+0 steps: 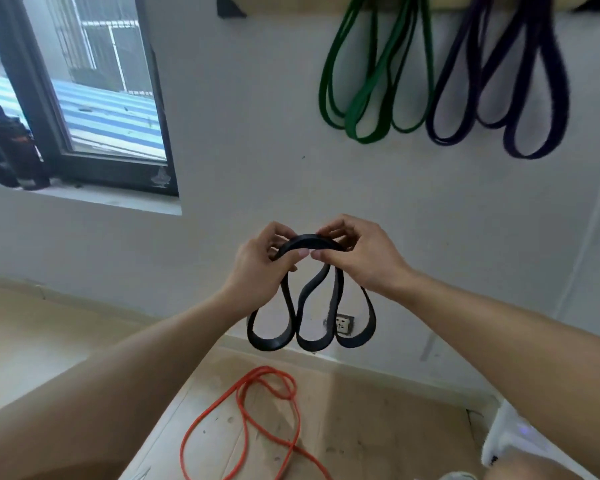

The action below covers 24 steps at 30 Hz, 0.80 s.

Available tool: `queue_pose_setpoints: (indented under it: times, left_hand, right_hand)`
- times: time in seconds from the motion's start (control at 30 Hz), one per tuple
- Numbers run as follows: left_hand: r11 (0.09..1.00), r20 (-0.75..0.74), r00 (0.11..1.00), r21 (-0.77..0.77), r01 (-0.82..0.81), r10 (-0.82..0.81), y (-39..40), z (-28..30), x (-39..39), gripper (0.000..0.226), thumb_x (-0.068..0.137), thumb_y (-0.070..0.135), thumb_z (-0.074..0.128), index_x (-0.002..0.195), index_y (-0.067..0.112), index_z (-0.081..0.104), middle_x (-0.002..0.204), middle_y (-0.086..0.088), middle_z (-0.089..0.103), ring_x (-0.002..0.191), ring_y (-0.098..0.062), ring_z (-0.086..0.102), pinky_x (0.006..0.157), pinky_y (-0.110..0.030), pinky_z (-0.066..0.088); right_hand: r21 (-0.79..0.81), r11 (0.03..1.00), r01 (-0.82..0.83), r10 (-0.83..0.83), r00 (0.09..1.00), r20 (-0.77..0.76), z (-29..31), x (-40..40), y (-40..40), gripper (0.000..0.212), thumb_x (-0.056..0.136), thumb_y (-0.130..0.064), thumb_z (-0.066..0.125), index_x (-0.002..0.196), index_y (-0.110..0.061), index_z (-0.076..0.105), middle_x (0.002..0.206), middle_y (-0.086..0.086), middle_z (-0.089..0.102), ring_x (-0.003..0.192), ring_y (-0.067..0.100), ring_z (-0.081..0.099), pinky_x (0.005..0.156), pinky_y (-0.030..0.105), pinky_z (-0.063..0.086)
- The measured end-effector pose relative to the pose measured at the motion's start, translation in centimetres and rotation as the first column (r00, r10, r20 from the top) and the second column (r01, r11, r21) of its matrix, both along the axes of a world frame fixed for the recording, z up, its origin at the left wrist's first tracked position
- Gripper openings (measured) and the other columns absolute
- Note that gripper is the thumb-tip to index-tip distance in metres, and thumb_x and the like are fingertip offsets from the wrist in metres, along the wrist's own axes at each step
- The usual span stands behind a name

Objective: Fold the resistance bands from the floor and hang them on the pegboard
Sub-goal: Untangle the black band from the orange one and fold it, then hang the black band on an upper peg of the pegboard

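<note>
Both hands, left (257,268) and right (357,258), pinch the top of a folded black band (305,306), loops hanging before the wall. Orange band (246,410) on floor; green (371,81) and purple (499,88) bands hang above.

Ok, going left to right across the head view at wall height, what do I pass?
Window → green bands hanging on the wall → purple bands hanging beside them. Lower down, both hands hold the folded black band: left hand, then right hand.
</note>
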<state>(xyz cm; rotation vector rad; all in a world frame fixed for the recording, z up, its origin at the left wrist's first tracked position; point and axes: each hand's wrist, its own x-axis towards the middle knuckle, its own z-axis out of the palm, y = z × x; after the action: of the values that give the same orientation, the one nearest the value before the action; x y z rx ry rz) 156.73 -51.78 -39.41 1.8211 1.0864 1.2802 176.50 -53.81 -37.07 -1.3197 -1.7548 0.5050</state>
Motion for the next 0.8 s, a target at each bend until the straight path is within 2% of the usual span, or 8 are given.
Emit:
queue_pose_setpoints:
  times: [0.1,0.17,0.23,0.3,0.37,0.5,0.63,0.8]
  left_hand:
    - [0.998,-0.001,1.0,0.062,0.0,0.0,-0.1,2.9,1.4,0.013,0.09,0.026,0.076,0.092,0.029,0.064,0.082,0.005,0.074,0.068,-0.016,0.073,0.077,-0.041,0.06]
    - [0.996,-0.001,1.0,0.091,0.022,-0.022,-0.2,4.8,2.1,0.01,0.092,0.027,0.074,0.095,0.026,0.065,0.086,0.002,0.075,0.07,-0.016,0.073,0.078,-0.041,0.06]
    - [0.99,-0.015,0.999,0.134,0.035,-0.034,-0.6,6.6,2.7,0.01,0.094,0.029,0.071,0.102,0.027,0.064,0.087,0.003,0.074,0.073,-0.012,0.073,0.077,-0.034,0.058]
    - [0.978,-0.032,0.999,0.206,0.026,-0.019,-1.1,8.3,3.3,0.018,0.096,0.033,0.067,0.113,0.03,0.061,0.089,0.006,0.072,0.076,-0.008,0.071,0.075,-0.025,0.055]
    - [0.96,-0.071,0.997,0.28,0.014,0.006,-1.6,10.1,3.7,0.024,0.097,0.038,0.065,0.12,0.035,0.058,0.091,0.009,0.07,0.081,-0.006,0.069,0.077,-0.024,0.054]
    - [0.888,-0.192,0.974,0.459,-0.023,0.124,-2.9,14.9,4.3,0.02,0.094,0.037,0.067,0.113,0.032,0.063,0.104,0.015,0.068,0.086,-0.004,0.066,0.079,-0.031,0.057]
    - [0.793,-0.197,0.953,0.605,-0.066,0.229,-3.9,20.0,5.1,0.017,0.092,0.03,0.069,0.108,0.028,0.074,0.097,0.01,0.067,0.082,-0.009,0.064,0.076,-0.037,0.058]
    - [0.727,-0.129,0.962,0.681,-0.09,0.24,-4.3,24.8,6.9,0.023,0.095,0.025,0.067,0.115,0.029,0.076,0.095,0.008,0.065,0.082,-0.009,0.059,0.071,-0.025,0.053]
  right_hand:
    - [0.144,0.986,0.08,-0.098,0.988,0.118,2.5,0.7,-0.7,0.021,0.086,-0.028,0.083,0.104,-0.03,0.074,0.098,-0.015,0.074,0.094,0.003,0.069,0.09,0.031,0.058]
    - [0.163,0.983,0.079,-0.095,0.992,0.087,4.3,1.0,-1.4,0.021,0.087,-0.025,0.083,0.105,-0.028,0.073,0.097,-0.015,0.074,0.093,0.003,0.07,0.088,0.031,0.06]
    - [0.179,0.979,0.101,-0.111,0.993,0.049,6.0,1.4,-2.0,0.023,0.086,-0.025,0.084,0.106,-0.026,0.072,0.098,-0.013,0.074,0.092,0.003,0.07,0.086,0.03,0.061]
    - [0.192,0.974,0.117,-0.116,0.993,-0.018,7.9,1.9,-2.5,0.025,0.084,-0.025,0.085,0.105,-0.025,0.07,0.098,-0.01,0.075,0.091,0.006,0.072,0.085,0.033,0.062]
    - [0.202,0.971,0.13,-0.113,0.989,-0.092,10.0,2.2,-3.1,0.024,0.084,-0.022,0.086,0.102,-0.024,0.07,0.096,-0.007,0.076,0.089,0.007,0.074,0.083,0.035,0.064]
    - [0.323,0.93,0.176,-0.15,0.983,-0.102,14.4,2.8,-4.5,0.02,0.084,-0.021,0.085,0.097,-0.028,0.071,0.093,-0.008,0.075,0.088,0.006,0.072,0.083,0.033,0.063]
    - [0.387,0.902,0.193,-0.165,0.981,-0.105,18.7,3.4,-5.9,0.02,0.083,-0.021,0.085,0.098,-0.026,0.072,0.092,-0.007,0.075,0.088,0.006,0.072,0.083,0.032,0.063]
    - [0.435,0.881,0.187,-0.192,0.981,-0.033,23.6,4.7,-7.3,0.026,0.084,-0.027,0.085,0.104,-0.028,0.069,0.096,-0.01,0.074,0.091,0.0,0.071,0.082,0.022,0.061]
